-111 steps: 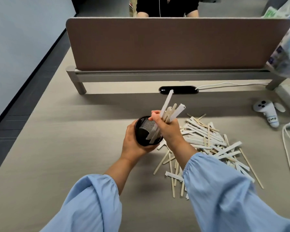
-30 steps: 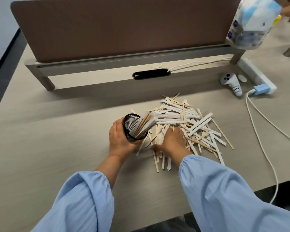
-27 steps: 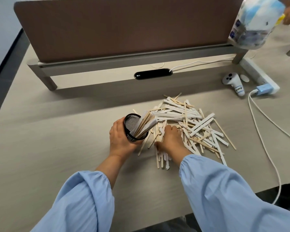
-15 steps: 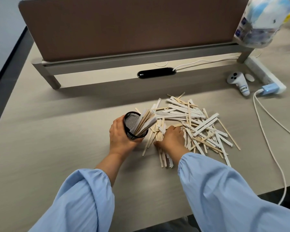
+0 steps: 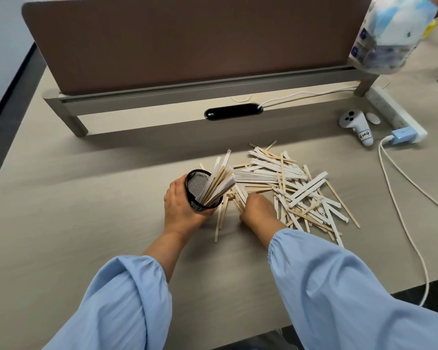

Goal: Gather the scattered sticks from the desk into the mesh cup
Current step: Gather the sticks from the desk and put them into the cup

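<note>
A black wire mesh cup (image 5: 199,190), cylindrical and see-through in its weave, stands tilted on the pale wood-grain desk (image 5: 61,223). The left hand (image 5: 181,210) wraps around its near and left side, fingers curled against the mesh, gripping it. A bundle of flat sticks (image 5: 216,184) leans out of the cup's mouth toward the right, some bare light wood, some sheathed in white paper.

Just right of the cup lies the loose pile of sticks (image 5: 286,188), thin, straight and narrow, crossed over one another at many angles; plain wooden ones mix with white paper-wrapped ones. A few lie apart at the near left edge of the pile, pointing toward the viewer.

The right hand (image 5: 259,210) rests knuckles-up on the near left part of the pile, fingers bent down among the sticks; whether it has closed on any cannot be told from this angle. Both arms wear loose light-blue sleeves (image 5: 339,286) gathered at the wrist.

At the far side a matte brown divider panel (image 5: 187,41) stands on a grey metal frame. To the far right lie a white rounded controller (image 5: 357,123), a white power strip (image 5: 392,112) with a pale blue plug, and a smooth white cable (image 5: 402,198) curving toward the near edge.
</note>
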{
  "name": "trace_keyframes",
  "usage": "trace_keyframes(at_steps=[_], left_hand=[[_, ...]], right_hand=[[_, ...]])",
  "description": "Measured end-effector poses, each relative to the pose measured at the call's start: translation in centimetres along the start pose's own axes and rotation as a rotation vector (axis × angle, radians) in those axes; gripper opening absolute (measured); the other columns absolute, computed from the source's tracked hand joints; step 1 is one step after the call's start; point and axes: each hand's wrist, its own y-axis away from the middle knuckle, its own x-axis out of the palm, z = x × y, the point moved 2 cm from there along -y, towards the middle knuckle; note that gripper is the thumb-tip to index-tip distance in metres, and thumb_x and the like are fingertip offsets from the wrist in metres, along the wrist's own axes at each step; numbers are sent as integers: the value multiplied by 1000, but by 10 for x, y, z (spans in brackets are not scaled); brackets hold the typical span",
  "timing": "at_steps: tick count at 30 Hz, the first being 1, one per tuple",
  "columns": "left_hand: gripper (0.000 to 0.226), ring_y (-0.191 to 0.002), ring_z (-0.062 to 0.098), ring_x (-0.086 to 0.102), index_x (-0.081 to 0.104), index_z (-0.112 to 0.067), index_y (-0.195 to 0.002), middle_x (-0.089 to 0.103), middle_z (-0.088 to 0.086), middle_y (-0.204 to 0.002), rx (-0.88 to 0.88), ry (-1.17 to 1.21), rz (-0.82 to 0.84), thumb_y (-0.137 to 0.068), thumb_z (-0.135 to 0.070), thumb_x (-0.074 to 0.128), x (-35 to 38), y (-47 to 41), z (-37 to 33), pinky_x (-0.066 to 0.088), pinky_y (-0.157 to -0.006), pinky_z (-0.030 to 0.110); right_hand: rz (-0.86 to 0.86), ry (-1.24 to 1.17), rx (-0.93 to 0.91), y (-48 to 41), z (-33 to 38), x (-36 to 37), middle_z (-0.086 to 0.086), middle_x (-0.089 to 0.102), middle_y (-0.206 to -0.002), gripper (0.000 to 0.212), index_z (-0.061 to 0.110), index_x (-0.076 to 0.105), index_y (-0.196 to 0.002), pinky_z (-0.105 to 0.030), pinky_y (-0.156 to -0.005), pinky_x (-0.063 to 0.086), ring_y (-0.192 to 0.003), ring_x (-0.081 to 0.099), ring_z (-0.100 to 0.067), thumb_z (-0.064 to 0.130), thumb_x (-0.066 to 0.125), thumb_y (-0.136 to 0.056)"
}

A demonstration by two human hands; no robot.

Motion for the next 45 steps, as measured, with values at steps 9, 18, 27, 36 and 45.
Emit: trace_keyframes(at_steps=[9,18,27,36,45], left_hand=[[95,-110,30,49,47,-5,-124,54,13,-116,-22,-10,-6,-48,-59,65,-5,0,1,40,-97,43],[91,-107,27,49,47,-9,-123,54,10,-114,-21,-7,-5,-48,-56,67,-3,-2,3,42,-96,45],[94,-109,30,48,46,-8,-124,53,12,-116,-69,-4,-34,-47,-60,64,-3,-4,-2,41,-97,44],[92,-116,35,47,45,-6,-128,54,14,-125,-86,-133,-41,-52,-37,87,0,-8,-2,36,-100,45],[95,-115,34,48,45,-8,-127,54,13,-124,-106,-147,-20,-49,-50,78,-1,-8,-4,36,-98,44]], right_hand=[[79,-42,187,-11,3,5,-14,57,-131,36,4,59,-122,-36,-94,46,-120,54,-32,2,45,-89],[63,-39,31,-9,-3,-1,-19,54,-128,36,3,40,-128,-39,-89,44,-115,53,-36,9,41,-93],[265,-1032,12,-4,-1,-18,-7,49,-60,20,8,52,-73,-17,-39,33,-38,39,-11,7,44,-91],[128,-1228,-73,-1,6,-44,6,42,-44,31,14,49,-69,-20,-41,34,-39,36,-9,33,56,-92],[316,-1034,-96,7,1,-24,-1,44,-57,26,13,60,-78,-19,-44,37,-45,42,-11,30,50,-96]])
